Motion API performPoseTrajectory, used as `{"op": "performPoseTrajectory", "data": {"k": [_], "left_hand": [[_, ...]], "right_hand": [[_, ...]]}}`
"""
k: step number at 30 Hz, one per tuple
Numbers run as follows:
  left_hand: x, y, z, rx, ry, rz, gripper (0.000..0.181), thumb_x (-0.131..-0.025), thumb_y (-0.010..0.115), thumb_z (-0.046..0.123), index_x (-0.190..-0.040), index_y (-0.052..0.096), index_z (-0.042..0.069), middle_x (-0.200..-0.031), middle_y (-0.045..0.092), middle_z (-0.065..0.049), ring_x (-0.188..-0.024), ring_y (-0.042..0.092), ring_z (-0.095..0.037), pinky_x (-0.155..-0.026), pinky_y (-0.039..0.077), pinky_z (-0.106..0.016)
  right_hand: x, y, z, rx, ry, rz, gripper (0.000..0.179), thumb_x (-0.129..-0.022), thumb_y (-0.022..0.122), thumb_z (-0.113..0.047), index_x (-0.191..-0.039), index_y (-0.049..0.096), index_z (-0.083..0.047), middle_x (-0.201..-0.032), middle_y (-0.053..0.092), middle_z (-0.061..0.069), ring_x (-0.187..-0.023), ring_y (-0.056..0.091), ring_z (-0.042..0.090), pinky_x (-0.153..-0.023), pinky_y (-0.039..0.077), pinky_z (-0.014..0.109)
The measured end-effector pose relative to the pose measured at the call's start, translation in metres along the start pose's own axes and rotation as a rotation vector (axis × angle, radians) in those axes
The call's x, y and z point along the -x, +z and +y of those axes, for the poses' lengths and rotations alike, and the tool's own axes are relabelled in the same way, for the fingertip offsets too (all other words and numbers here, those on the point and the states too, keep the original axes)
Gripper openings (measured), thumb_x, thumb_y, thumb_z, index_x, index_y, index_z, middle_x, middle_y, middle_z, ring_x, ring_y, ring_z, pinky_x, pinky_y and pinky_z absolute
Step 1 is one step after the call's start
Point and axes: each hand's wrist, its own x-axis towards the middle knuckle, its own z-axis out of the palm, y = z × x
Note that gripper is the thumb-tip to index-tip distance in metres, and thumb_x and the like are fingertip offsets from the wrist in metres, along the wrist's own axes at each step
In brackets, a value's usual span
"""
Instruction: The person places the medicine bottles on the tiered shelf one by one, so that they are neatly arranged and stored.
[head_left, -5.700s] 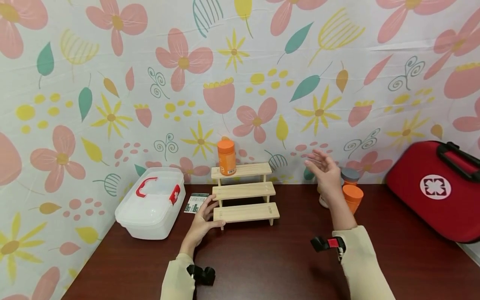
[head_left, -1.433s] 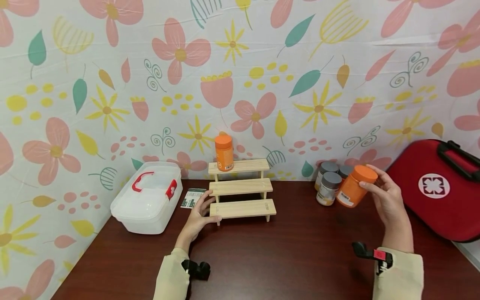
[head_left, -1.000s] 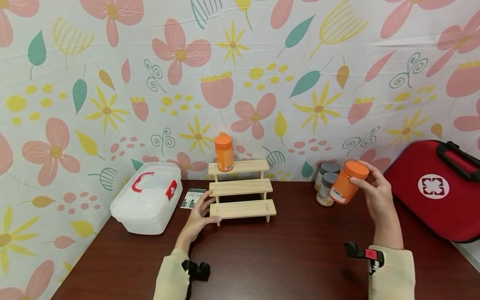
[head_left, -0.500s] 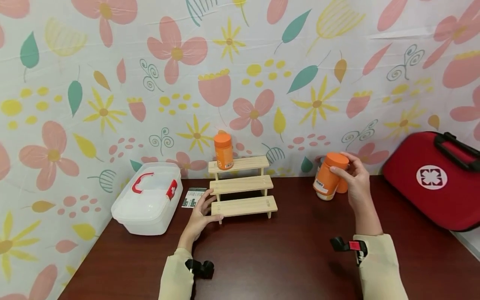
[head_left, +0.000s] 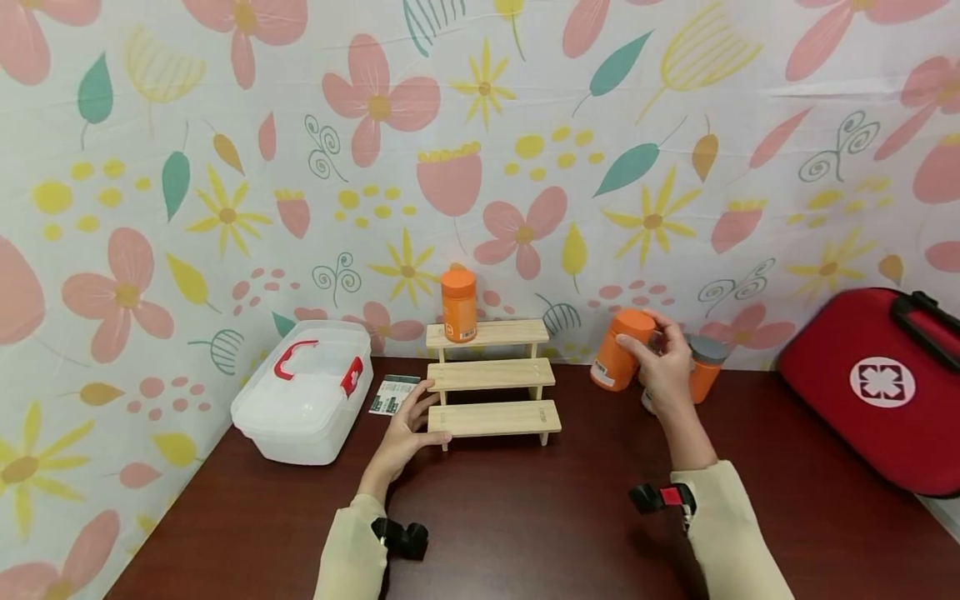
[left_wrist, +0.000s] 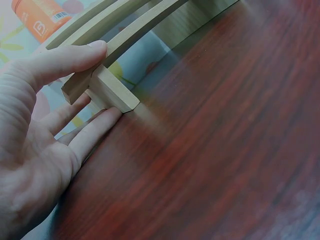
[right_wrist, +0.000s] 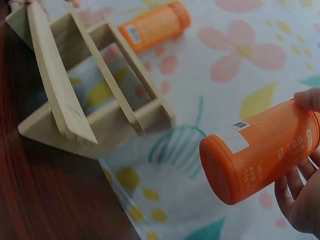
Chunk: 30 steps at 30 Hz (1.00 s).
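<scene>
My right hand (head_left: pixel 667 371) holds an orange pill bottle (head_left: pixel 618 354) with an orange cap, tilted and raised off the table. In the right wrist view this bottle (right_wrist: pixel 255 150) shows its base and a barcode label. A three-step wooden display stand (head_left: pixel 495 419) stands left of it. At its left end my left hand (head_left: pixel 401 442) grips the lowest step, thumb on top and fingers by the leg (left_wrist: pixel 112 90). Another orange bottle (head_left: pixel 459 310) stands upright on the top step, at the left.
Behind my right hand stands a grey-capped orange bottle (head_left: pixel 705 371), with other jars mostly hidden. A red first-aid bag (head_left: pixel 840 417) is at the right. On the left are a clear lidded box (head_left: pixel 300 408) and a printed packet (head_left: pixel 392 395). The patterned backdrop borders the table.
Since the earliest frame, my right hand has taken up an orange bottle from the group at the right. It has then carried it left toward the stand. My left hand stays on the stand.
</scene>
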Motion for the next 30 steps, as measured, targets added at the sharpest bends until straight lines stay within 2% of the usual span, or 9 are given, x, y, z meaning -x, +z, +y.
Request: {"op": "performPoseTrajectory", "data": {"k": [5,7,11,14,18,23,30], "left_hand": [[-0.003,0.004,0.002,0.006,0.009,-0.005,0.09,-0.078,0.076,-0.003,-0.152,0.031,0.023,-0.156,0.035,-0.017,-0.137,0.042,-0.041,-0.108,0.037,-0.054],[-0.003,0.004,0.004,0.002,0.013,-0.007,0.09,-0.078,0.076,-0.003,-0.152,0.032,0.024,-0.156,0.034,-0.016,-0.138,0.04,-0.04,-0.107,0.039,-0.054],[-0.001,0.002,0.004,-0.015,0.012,-0.005,0.09,-0.078,0.078,-0.001,-0.151,0.033,0.026,-0.156,0.035,-0.016,-0.138,0.041,-0.04,-0.103,0.043,-0.05],[0.002,0.002,0.002,-0.015,-0.002,0.003,0.09,-0.078,0.078,-0.001,-0.15,0.034,0.027,-0.155,0.036,-0.016,-0.136,0.042,-0.039,-0.101,0.045,-0.049],[0.004,0.0,0.001,-0.017,-0.004,0.009,0.09,-0.078,0.078,-0.001,-0.15,0.034,0.027,-0.155,0.036,-0.016,-0.137,0.042,-0.039,-0.102,0.044,-0.049],[0.003,-0.001,0.001,-0.021,0.007,0.016,0.088,-0.078,0.078,0.0,-0.15,0.034,0.027,-0.155,0.036,-0.015,-0.138,0.041,-0.037,-0.104,0.042,-0.049],[0.002,0.001,0.001,-0.021,-0.001,0.004,0.088,-0.078,0.078,-0.001,-0.15,0.034,0.027,-0.156,0.036,-0.015,-0.137,0.042,-0.039,-0.104,0.043,-0.05]], "right_hand": [[-0.01,0.021,-0.008,0.097,-0.065,-0.099,0.057,-0.088,0.071,-0.015,-0.14,0.049,-0.009,-0.107,0.054,-0.015,-0.097,0.054,0.002,-0.078,0.048,0.014],[-0.015,0.031,-0.012,0.129,-0.098,-0.141,0.058,-0.088,0.072,-0.015,-0.141,0.049,-0.01,-0.111,0.054,-0.012,-0.099,0.054,0.002,-0.082,0.047,0.015],[-0.023,0.053,-0.012,0.151,-0.129,-0.215,0.06,-0.088,0.072,-0.017,-0.143,0.048,-0.011,-0.123,0.056,0.005,-0.103,0.057,0.015,-0.087,0.047,0.023],[-0.025,0.068,-0.009,0.142,-0.137,-0.252,0.062,-0.088,0.072,-0.017,-0.143,0.046,-0.01,-0.131,0.054,0.017,-0.11,0.058,0.029,-0.093,0.049,0.035],[-0.029,0.087,-0.005,0.102,-0.125,-0.252,0.062,-0.087,0.073,-0.016,-0.143,0.048,-0.01,-0.135,0.054,0.018,-0.119,0.055,0.034,-0.1,0.046,0.046],[-0.035,0.105,-0.007,0.032,-0.082,-0.232,0.061,-0.087,0.073,-0.016,-0.142,0.049,-0.012,-0.135,0.055,0.017,-0.12,0.054,0.03,-0.101,0.046,0.044],[-0.037,0.123,-0.012,0.021,-0.066,-0.235,0.06,-0.086,0.074,-0.013,-0.141,0.049,-0.011,-0.136,0.054,0.017,-0.123,0.053,0.032,-0.104,0.045,0.045]]}}
